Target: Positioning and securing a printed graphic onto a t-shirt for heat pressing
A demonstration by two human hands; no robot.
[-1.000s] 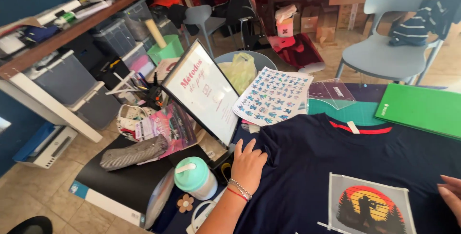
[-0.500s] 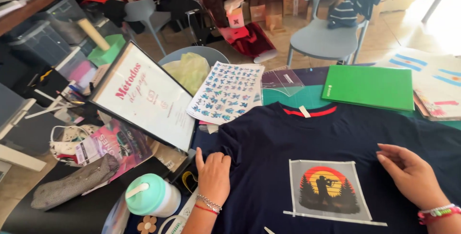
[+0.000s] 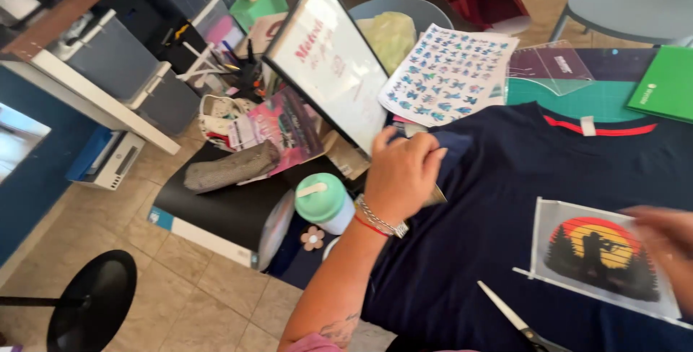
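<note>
A navy T-shirt (image 3: 498,200) with a red collar lies flat on the table. On its chest rests a transfer sheet (image 3: 595,254) showing a dark figure against an orange sunset. My left hand (image 3: 401,171), with bracelets on the wrist, grips the shirt's left sleeve at the table's edge. My right hand (image 3: 668,240) is blurred at the right border, over the sheet's right edge; its fingers cannot be made out. Scissors (image 3: 516,319) lie on the shirt below the sheet.
A framed white sign (image 3: 325,63) leans at the left of the table, beside a sheet of blue stickers (image 3: 447,74). A green folder (image 3: 668,85) and a teal cutting mat (image 3: 570,99) lie at the back. A mint-lidded cup (image 3: 321,200), storage bins (image 3: 115,63) and a black stool (image 3: 90,301) stand to the left.
My left hand has lifted from lying flat on the shirt and closed on the left sleeve. My right hand has shifted right and blurred. The camera has swung left and nearer.
</note>
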